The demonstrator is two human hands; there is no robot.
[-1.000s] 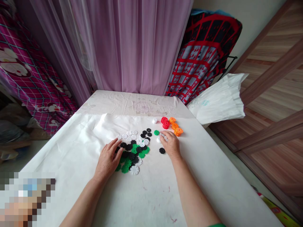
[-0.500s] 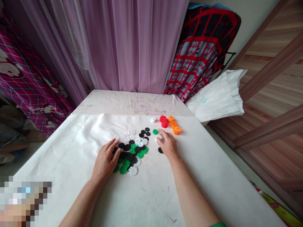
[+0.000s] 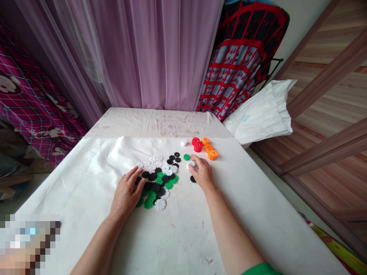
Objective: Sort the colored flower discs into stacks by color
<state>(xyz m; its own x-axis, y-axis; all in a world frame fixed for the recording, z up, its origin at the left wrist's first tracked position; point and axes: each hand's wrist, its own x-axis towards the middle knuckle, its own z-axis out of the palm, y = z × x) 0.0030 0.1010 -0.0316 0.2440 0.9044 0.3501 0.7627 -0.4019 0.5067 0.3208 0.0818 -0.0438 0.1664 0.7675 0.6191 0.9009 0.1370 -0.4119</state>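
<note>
Black, green and white notched discs lie in a loose pile mid-table, among them a large white disc [image 3: 159,204] at the near edge and a green disc [image 3: 148,201]. My left hand [image 3: 126,190] rests open at the pile's left side, fingertips on or beside black discs. To the right of the pile, my right hand [image 3: 203,172] has its thumb and forefinger round a white disc [image 3: 191,163]. A green disc [image 3: 186,157] and a black disc [image 3: 193,178] lie close by. Beyond are red discs [image 3: 197,144], orange discs [image 3: 209,148] and white discs [image 3: 184,143] in stacks.
A white cloth covers the table [image 3: 172,244]. A white bag [image 3: 259,112] is at its right back edge. Purple curtains [image 3: 151,57] hang behind the table. A blurred, pixelated object [image 3: 25,248] lies at the lower left.
The whole view has shifted slightly. Both hands keep nearly the same places, and the discs look unchanged.
</note>
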